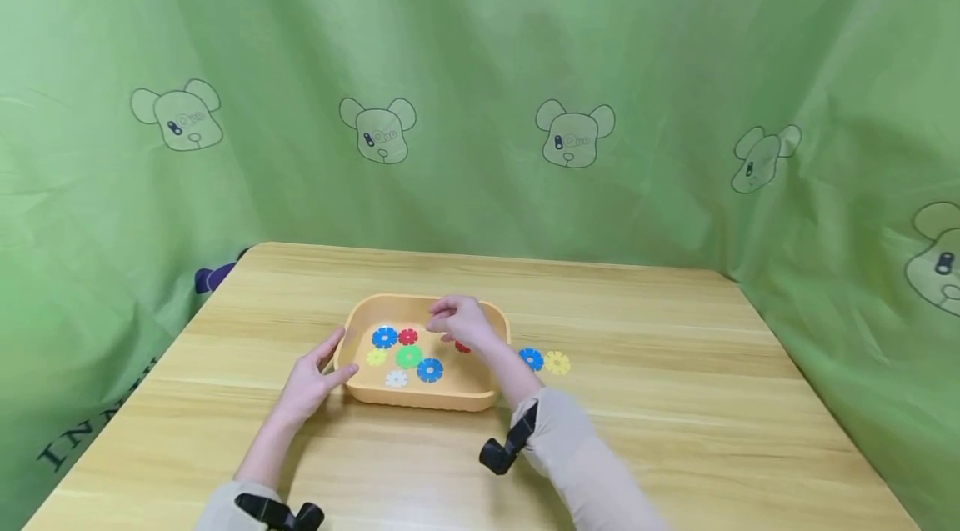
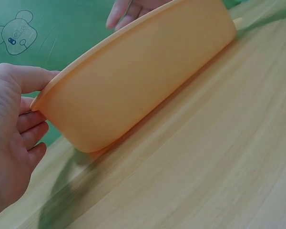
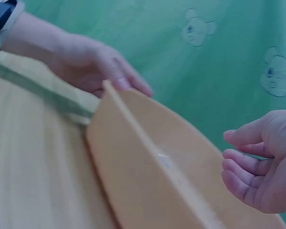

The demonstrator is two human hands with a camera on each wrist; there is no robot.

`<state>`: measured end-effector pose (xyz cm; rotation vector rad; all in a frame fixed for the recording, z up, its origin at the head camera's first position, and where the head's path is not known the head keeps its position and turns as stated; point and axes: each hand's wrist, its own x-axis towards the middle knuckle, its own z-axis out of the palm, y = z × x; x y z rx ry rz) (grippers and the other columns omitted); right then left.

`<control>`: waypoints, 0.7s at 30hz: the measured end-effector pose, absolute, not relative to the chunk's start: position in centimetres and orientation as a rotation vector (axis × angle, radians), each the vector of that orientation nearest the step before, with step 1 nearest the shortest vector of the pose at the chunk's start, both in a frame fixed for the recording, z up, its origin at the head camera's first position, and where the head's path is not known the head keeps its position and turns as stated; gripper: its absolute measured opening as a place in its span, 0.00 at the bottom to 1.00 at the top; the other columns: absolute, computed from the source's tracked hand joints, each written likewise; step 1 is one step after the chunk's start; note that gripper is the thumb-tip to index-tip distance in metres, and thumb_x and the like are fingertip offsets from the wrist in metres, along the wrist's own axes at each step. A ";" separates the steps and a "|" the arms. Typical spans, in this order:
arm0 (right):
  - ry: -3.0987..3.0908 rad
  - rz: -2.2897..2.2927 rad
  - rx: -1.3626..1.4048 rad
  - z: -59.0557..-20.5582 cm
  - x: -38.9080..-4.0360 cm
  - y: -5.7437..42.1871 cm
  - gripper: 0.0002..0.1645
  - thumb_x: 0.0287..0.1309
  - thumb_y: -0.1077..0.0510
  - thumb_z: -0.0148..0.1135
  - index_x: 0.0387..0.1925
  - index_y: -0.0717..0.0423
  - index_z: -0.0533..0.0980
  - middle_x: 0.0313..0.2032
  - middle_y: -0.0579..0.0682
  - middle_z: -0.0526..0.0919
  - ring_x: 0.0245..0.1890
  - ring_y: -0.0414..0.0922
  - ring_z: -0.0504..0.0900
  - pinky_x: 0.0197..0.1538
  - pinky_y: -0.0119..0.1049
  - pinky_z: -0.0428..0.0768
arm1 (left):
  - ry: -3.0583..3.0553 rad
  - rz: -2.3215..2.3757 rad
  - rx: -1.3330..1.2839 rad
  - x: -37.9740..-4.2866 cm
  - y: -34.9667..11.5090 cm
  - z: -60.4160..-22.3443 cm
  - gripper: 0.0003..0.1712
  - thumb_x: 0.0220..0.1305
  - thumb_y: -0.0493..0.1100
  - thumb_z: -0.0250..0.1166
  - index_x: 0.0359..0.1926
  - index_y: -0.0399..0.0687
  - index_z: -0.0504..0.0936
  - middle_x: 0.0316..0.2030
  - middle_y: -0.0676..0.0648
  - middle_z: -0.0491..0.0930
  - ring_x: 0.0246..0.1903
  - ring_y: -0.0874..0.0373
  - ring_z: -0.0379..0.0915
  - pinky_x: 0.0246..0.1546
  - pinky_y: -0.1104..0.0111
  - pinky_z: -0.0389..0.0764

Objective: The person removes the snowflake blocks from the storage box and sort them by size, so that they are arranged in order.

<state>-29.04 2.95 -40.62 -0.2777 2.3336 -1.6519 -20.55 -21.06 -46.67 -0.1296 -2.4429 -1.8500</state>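
An orange plastic basin (image 1: 420,399) with rounded corners sits on the wooden table. My left hand (image 1: 309,381) grips its left rim, thumb over the edge and fingers along the outside wall. In the left wrist view the left hand (image 2: 14,129) shows close at that rim. Over the basin's far right part hovers my right hand (image 1: 461,321), fingers loosely bent. Nothing shows between thumb and fingers of the right hand (image 3: 257,162) in the right wrist view. Inside lie several notched plastic discs, among them a green disc (image 1: 408,357), a blue disc (image 1: 430,370) and a white disc (image 1: 396,379).
Right of the basin, a blue disc (image 1: 531,359) and a yellow disc (image 1: 557,363) lie on the table (image 1: 675,398). A green curtain (image 1: 480,31) with bear faces hangs behind and at both sides. Something purple (image 1: 213,277) is past the left edge.
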 end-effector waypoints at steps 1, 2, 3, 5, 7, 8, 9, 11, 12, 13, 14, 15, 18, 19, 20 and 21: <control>2.331 -1.642 -0.281 -40.8 -29.0 2.5 0.20 0.50 0.67 0.65 0.46 0.70 0.75 0.34 0.55 0.80 0.33 0.45 0.80 0.41 0.42 0.82 | -2.440 -1.851 -0.128 -20.6 -21.1 -46.7 0.41 0.57 0.35 0.65 0.67 0.29 0.54 0.67 0.33 0.50 0.66 0.39 0.46 0.65 0.56 0.52; 2.330 -1.636 -0.288 -41.1 -28.9 2.0 0.20 0.50 0.66 0.66 0.46 0.70 0.75 0.34 0.55 0.80 0.33 0.46 0.80 0.41 0.42 0.82 | -2.440 -1.850 -0.126 -20.6 -21.1 -46.8 0.41 0.57 0.35 0.65 0.67 0.29 0.54 0.67 0.33 0.50 0.66 0.39 0.46 0.65 0.56 0.52; 2.329 -1.631 -0.287 -41.3 -28.8 1.6 0.20 0.49 0.66 0.66 0.46 0.70 0.75 0.33 0.55 0.80 0.34 0.47 0.81 0.41 0.42 0.82 | -2.438 -1.852 -0.126 -20.6 -21.1 -46.8 0.41 0.57 0.35 0.64 0.67 0.29 0.54 0.67 0.33 0.50 0.66 0.40 0.47 0.65 0.56 0.53; 2.334 -1.627 -0.271 -41.7 -28.7 0.8 0.20 0.48 0.66 0.67 0.45 0.69 0.75 0.32 0.53 0.80 0.34 0.49 0.81 0.40 0.42 0.82 | -2.437 -1.859 -0.120 -20.6 -21.1 -46.8 0.41 0.57 0.35 0.64 0.67 0.29 0.54 0.67 0.33 0.50 0.67 0.40 0.47 0.65 0.57 0.53; 2.327 -1.629 -0.255 -42.1 -28.7 0.3 0.20 0.48 0.66 0.67 0.45 0.70 0.76 0.30 0.53 0.80 0.33 0.51 0.81 0.39 0.43 0.82 | -2.438 -1.862 -0.121 -20.6 -21.0 -46.8 0.41 0.57 0.35 0.64 0.67 0.29 0.54 0.67 0.33 0.50 0.67 0.40 0.46 0.65 0.57 0.53; 2.327 -1.629 -0.247 -42.3 -28.6 0.0 0.20 0.47 0.66 0.68 0.44 0.70 0.76 0.29 0.53 0.81 0.32 0.51 0.80 0.38 0.42 0.82 | -2.440 -1.861 -0.124 -20.6 -21.0 -46.7 0.41 0.57 0.35 0.64 0.67 0.29 0.54 0.67 0.33 0.50 0.67 0.40 0.46 0.65 0.57 0.53; 2.328 -1.626 -0.236 -42.5 -28.6 -0.2 0.20 0.47 0.66 0.68 0.44 0.70 0.76 0.29 0.52 0.81 0.30 0.50 0.80 0.35 0.41 0.82 | -2.441 -1.862 -0.124 -20.6 -21.0 -46.7 0.41 0.57 0.35 0.64 0.67 0.29 0.54 0.67 0.33 0.50 0.67 0.40 0.46 0.65 0.57 0.53; 2.345 -1.598 -0.227 -42.8 -28.6 -0.5 0.20 0.46 0.66 0.69 0.43 0.69 0.77 0.27 0.51 0.80 0.25 0.47 0.77 0.30 0.36 0.81 | -2.447 -1.858 -0.122 -20.6 -21.0 -46.6 0.41 0.57 0.35 0.64 0.67 0.29 0.53 0.67 0.32 0.50 0.67 0.40 0.46 0.65 0.56 0.53; 2.356 -1.579 -0.225 -43.0 -28.6 -0.7 0.19 0.46 0.66 0.69 0.42 0.68 0.77 0.27 0.51 0.80 0.23 0.46 0.76 0.27 0.34 0.79 | -2.448 -1.855 -0.122 -20.5 -21.0 -46.6 0.41 0.57 0.34 0.63 0.67 0.29 0.53 0.67 0.32 0.50 0.67 0.39 0.46 0.65 0.56 0.52; 2.377 -1.551 -0.222 -43.2 -28.7 -0.8 0.19 0.45 0.66 0.70 0.41 0.67 0.77 0.26 0.51 0.79 0.21 0.44 0.74 0.25 0.32 0.77 | -2.451 -1.854 -0.117 -20.5 -21.0 -46.6 0.41 0.57 0.34 0.63 0.67 0.29 0.53 0.67 0.32 0.50 0.67 0.39 0.45 0.65 0.56 0.52; 2.409 -1.512 -0.220 -43.3 -28.7 -0.9 0.19 0.44 0.65 0.71 0.41 0.66 0.78 0.27 0.50 0.78 0.20 0.43 0.73 0.23 0.30 0.75 | -2.456 -1.848 -0.119 -20.5 -21.0 -46.6 0.41 0.58 0.35 0.63 0.67 0.29 0.53 0.67 0.32 0.49 0.66 0.39 0.45 0.65 0.55 0.52; 2.433 -1.472 -0.209 -43.4 -28.7 -1.1 0.19 0.44 0.64 0.71 0.40 0.65 0.78 0.27 0.50 0.77 0.19 0.42 0.72 0.23 0.29 0.73 | -2.457 -1.848 -0.111 -20.6 -21.0 -46.6 0.41 0.57 0.35 0.64 0.67 0.29 0.53 0.68 0.32 0.49 0.67 0.39 0.45 0.65 0.55 0.52; 2.503 -1.361 -0.198 -43.6 -28.8 -1.3 0.19 0.43 0.61 0.73 0.39 0.63 0.78 0.29 0.50 0.76 0.23 0.42 0.71 0.26 0.30 0.72 | -2.455 -1.851 -0.101 -20.6 -21.1 -46.6 0.42 0.57 0.35 0.64 0.68 0.30 0.53 0.68 0.33 0.50 0.67 0.39 0.45 0.65 0.55 0.52; 2.528 -1.326 -0.204 -43.8 -28.8 -1.3 0.19 0.43 0.60 0.73 0.39 0.63 0.78 0.30 0.50 0.76 0.25 0.42 0.72 0.27 0.31 0.72 | -2.455 -1.849 -0.098 -20.6 -21.1 -46.6 0.42 0.57 0.35 0.64 0.67 0.30 0.53 0.68 0.33 0.50 0.67 0.39 0.46 0.65 0.54 0.52; 2.548 -1.299 -0.214 -43.9 -28.8 -1.3 0.19 0.43 0.60 0.73 0.38 0.63 0.78 0.30 0.50 0.76 0.27 0.43 0.72 0.29 0.32 0.73 | -2.460 -1.842 -0.105 -20.6 -21.1 -46.6 0.42 0.57 0.35 0.64 0.67 0.29 0.53 0.68 0.32 0.49 0.66 0.39 0.46 0.65 0.54 0.52; 2.564 -1.280 -0.224 -44.0 -28.8 -1.3 0.19 0.43 0.59 0.73 0.38 0.63 0.78 0.31 0.50 0.76 0.29 0.43 0.72 0.31 0.33 0.73 | -2.458 -1.845 -0.101 -20.6 -21.0 -46.7 0.42 0.57 0.35 0.64 0.67 0.29 0.53 0.68 0.33 0.50 0.66 0.39 0.46 0.65 0.54 0.52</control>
